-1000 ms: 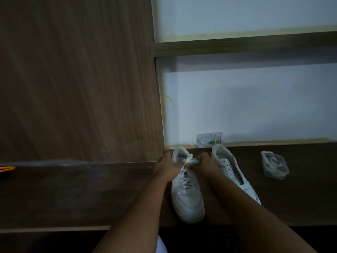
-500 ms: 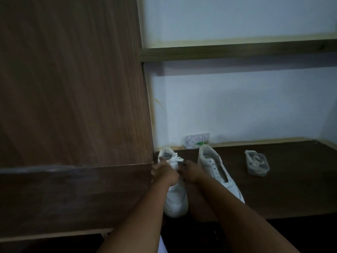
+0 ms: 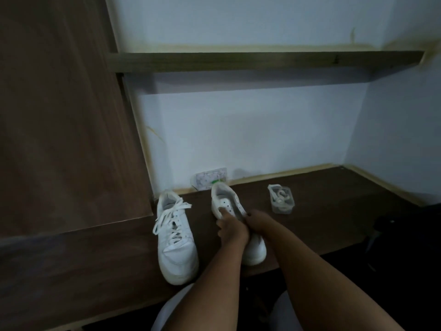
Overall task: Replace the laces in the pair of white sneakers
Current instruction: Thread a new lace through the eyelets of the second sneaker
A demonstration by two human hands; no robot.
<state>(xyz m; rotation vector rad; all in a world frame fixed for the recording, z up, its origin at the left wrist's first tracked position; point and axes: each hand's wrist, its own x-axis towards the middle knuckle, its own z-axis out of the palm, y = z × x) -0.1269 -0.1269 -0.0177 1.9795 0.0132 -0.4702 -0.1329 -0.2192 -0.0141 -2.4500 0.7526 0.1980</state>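
Note:
Two white sneakers stand on a dark wooden shelf (image 3: 334,211). The left sneaker (image 3: 175,237) is laced, and its white lace ends hang loose over the tongue and side. The right sneaker (image 3: 229,204) shows bare eyelets with no lace. My left hand (image 3: 231,229) grips the right sneaker's left side, one finger lying across the eyelets. My right hand (image 3: 259,222) holds the same shoe from its right side, fingers curled round it. Both hands hide the shoe's middle.
A small clear plastic box (image 3: 281,199) holding a coiled white lace sits to the right of the shoes. A small patterned packet (image 3: 210,177) leans on the wall behind them. A tall wooden panel (image 3: 66,115) stands at left, and a shelf (image 3: 262,60) runs overhead.
Both hands let go of the left sneaker's laces and moved right to take hold of the unlaced right sneaker. The camera swung right and closer.

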